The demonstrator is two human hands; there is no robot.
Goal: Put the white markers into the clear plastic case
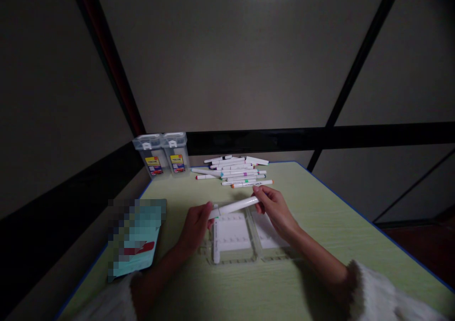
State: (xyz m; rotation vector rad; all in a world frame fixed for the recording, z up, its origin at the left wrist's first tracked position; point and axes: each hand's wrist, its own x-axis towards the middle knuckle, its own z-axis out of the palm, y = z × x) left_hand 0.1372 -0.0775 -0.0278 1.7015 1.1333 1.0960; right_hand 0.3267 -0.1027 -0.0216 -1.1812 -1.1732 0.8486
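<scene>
A white marker pen point(237, 206) is held slantwise between my two hands, its right end higher. My left hand point(195, 224) is closed on the left end, where a bit of green shows. The fingers of my right hand point(274, 206) pinch the other end. Below them an open clear plastic case point(232, 262) lies on the table. One white marker point(216, 245) lies along the left side of its left half. The right half of the case is partly covered by my right hand and forearm.
Beyond my hands lies a loose pile of white markers point(241, 169) with coloured ends. Two lidded clear boxes point(177, 162) with yellow labels stand at the back left. A pixelated teal packet point(140, 240) lies at the left edge of the table point(334, 245). Walls rise behind.
</scene>
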